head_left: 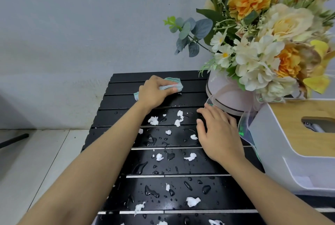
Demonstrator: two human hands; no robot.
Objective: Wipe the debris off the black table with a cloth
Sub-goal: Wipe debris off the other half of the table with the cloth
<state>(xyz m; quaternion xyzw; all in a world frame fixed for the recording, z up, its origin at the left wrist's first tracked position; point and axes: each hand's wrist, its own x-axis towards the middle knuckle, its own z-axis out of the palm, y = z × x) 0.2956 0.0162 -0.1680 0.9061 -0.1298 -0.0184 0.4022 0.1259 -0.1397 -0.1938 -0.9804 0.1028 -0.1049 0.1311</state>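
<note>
Grey wall (72, 25) behind, pale tiled floor (36, 152) on the left, and a black slatted table (116, 101) ran away from the camera, its near end cut off by the frame. Up at the far slats the left hand (154, 92) gripped a teal cloth (176, 85), fingers curled over it and pressing it down. Most of the cloth was hidden under the palm; only a bunched end showed at the fingertips and a corner poked out by the wrist, so its long axis lay crosswise, along the slat. The right hand (219, 134) lay flat, fingers straight and slightly spread, on the table just beside a round flower box (223, 94). White scraps of debris (193, 201) and water drops (151, 191) dotted the slats nearer the camera. A white tissue box (297, 134) with a wooden lid covered the table's right side, itself clipped by the frame.
</note>
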